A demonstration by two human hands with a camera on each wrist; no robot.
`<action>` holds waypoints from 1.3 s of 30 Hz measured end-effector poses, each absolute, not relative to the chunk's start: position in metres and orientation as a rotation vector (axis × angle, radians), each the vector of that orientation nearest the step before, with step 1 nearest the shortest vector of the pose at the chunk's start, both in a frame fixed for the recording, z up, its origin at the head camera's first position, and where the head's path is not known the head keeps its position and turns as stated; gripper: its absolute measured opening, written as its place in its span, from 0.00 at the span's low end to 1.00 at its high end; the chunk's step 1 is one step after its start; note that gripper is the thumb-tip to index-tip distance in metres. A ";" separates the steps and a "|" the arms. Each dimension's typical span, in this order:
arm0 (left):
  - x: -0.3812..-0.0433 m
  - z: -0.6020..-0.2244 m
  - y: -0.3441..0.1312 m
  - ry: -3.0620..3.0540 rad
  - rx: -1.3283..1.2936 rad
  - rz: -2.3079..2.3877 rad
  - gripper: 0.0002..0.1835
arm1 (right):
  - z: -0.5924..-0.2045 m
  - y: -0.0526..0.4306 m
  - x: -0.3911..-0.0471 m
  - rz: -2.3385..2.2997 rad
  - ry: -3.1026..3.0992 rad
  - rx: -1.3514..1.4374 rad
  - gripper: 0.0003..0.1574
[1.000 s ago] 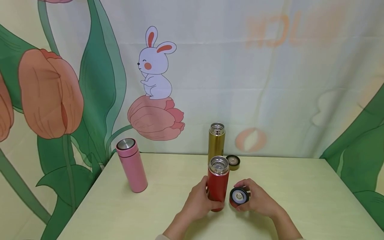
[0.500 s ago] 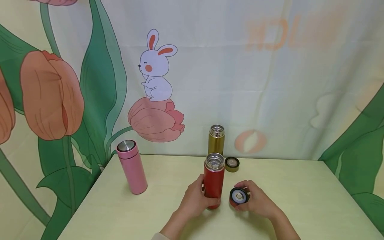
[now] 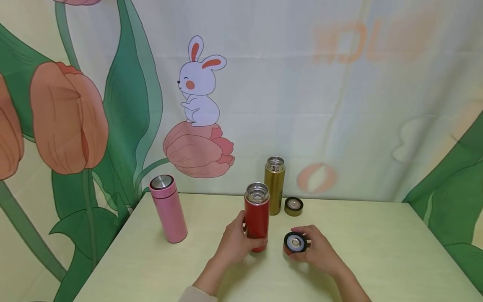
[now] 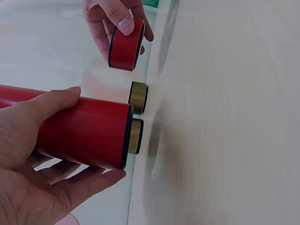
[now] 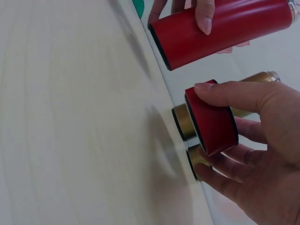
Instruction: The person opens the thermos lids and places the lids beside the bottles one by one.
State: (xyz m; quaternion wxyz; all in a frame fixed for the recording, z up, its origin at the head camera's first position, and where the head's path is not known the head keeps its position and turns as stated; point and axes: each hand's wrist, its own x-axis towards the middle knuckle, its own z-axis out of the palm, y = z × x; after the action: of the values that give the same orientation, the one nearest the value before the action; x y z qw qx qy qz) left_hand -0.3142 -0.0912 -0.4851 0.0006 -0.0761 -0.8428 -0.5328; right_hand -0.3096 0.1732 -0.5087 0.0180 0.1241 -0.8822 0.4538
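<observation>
A: We're watching the left hand (image 3: 235, 242) now, and it has a good grip: thumb on one side, fingers wrapped round the red bottle (image 3: 257, 218)!

B: And we've got its steel mouth showing at the top, the body nearly upright, its base clear of the table (image 3: 377, 251) in the wrist views.

A: Over to three o'clock of it, what do we see?

B: The right hand (image 3: 318, 251)! We have it pinching the red lid (image 3: 295, 242) between thumb and fingers, ringed face up, well apart from the bottle's mouth. That lid's held above the tabletop too.

A: At one o'clock from the red bottle, just behind, we find the gold bottle (image 3: 275, 184), upright, its steel neck uncovered.

B: With the gold lid (image 3: 294, 206) lying near it at three o'clock, ringed face up!

A: And out at nine o'clock from the red one we spot the pink bottle (image 3: 168, 209), top on.

B: At eleven, a printed rabbit (image 3: 201, 110) sits on the backdrop (image 3: 283, 92)!
</observation>
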 end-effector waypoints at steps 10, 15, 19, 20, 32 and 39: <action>-0.328 -0.483 -0.114 -2.640 -0.133 -1.637 0.41 | -0.510 0.135 -0.320 1.400 -2.703 0.355 0.47; -0.338 -0.486 -0.125 -2.637 -0.070 -1.611 0.43 | -0.510 0.117 -0.331 1.338 -2.687 0.362 0.46; -0.347 -0.489 -0.134 -2.624 -0.052 -1.559 0.41 | -0.509 0.102 -0.341 1.318 -2.668 0.391 0.45; -0.349 -0.490 -0.136 -2.623 -0.047 -1.548 0.41 | -0.509 0.099 -0.343 1.321 -2.663 0.397 0.45; -0.369 -0.498 -0.157 -2.612 0.020 -1.462 0.40 | -0.518 0.065 -0.367 1.261 -2.670 0.394 0.41; -0.380 -0.501 -0.163 -2.595 0.067 -1.474 0.42 | -0.526 0.045 -0.378 1.292 -2.634 0.346 0.41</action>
State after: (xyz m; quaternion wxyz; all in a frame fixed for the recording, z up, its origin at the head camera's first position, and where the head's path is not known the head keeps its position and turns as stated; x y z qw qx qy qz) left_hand -0.3800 -0.1629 -0.5009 0.0781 0.0224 -0.8667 -0.4922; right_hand -0.3776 0.0449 -0.5263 0.0934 0.1167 -0.8878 0.4353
